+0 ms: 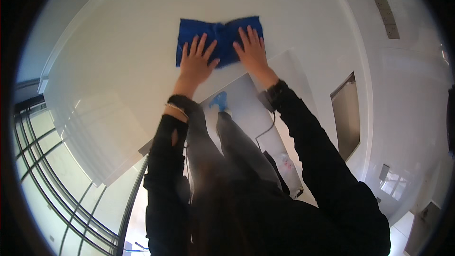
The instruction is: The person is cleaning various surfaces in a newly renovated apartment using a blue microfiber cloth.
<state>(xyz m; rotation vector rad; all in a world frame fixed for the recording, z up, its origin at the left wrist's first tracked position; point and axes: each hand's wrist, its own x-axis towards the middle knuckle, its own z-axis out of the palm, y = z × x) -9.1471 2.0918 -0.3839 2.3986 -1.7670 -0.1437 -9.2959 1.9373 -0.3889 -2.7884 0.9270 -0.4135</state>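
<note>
A dark blue cloth [222, 42] lies spread on a glossy white surface [142, 49], with a small raised fold near the middle of its far edge. My left hand [197, 60] rests palm down on the cloth's left part, fingers spread. On its right part lies my right hand [253, 49], also palm down, with the thumb held apart. Neither hand grips the fabric; both touch it from above. The cloth's far corners stick out beyond my fingertips.
Below the surface's near edge are my legs and a blue shoe or slipper [219, 101]. A thin cable [266, 133] hangs from my right wrist. Black metal bars [64, 185] stand at left. At right are a rectangular opening [346, 117] and wall sockets [386, 16].
</note>
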